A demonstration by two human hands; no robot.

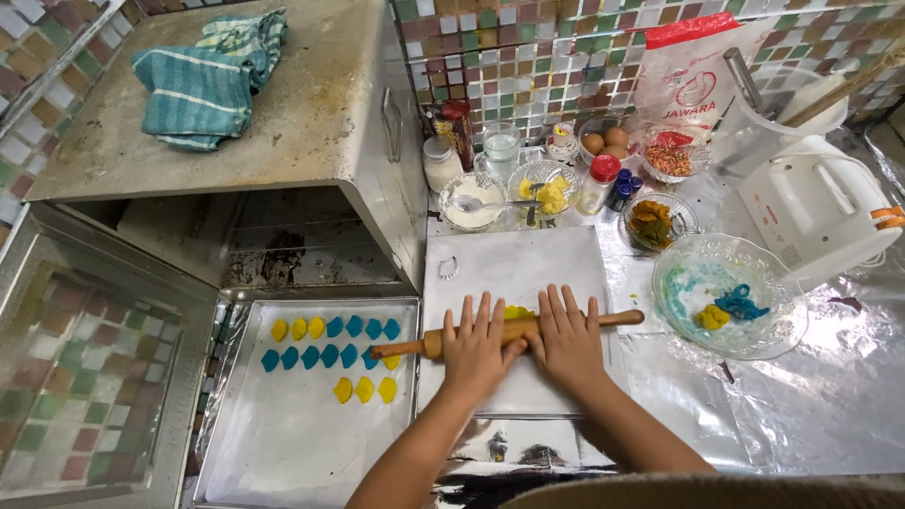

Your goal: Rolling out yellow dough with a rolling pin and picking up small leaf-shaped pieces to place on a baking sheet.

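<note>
Fingers of both hands are spread flat and pressed down on a wooden rolling pin, nothing being gripped. The left hand and right hand are laid side by side, thumbs nearly touching, over the pin's middle. Under the pin, a small piece of yellow dough is seen just beyond the fingertips, lying on a white board covered in pale flour. One metal ring cutter is left on the board's far left corner.

To the left, a paper-lined baking tray is set in front of an open metal oven. On the tray, shaped dough pieces are laid in three rows: about seven yellow and about ten blue. One teal striped cloth is bunched on top of the oven.

To the right, one large glass bowl holds scraps of blue and yellow dough. One white hand mixer is lying further right. At the far side, smaller glass bowls, a few jars and bottles, three brown eggs and one white flour bag are lined along the tiled wall.
</note>
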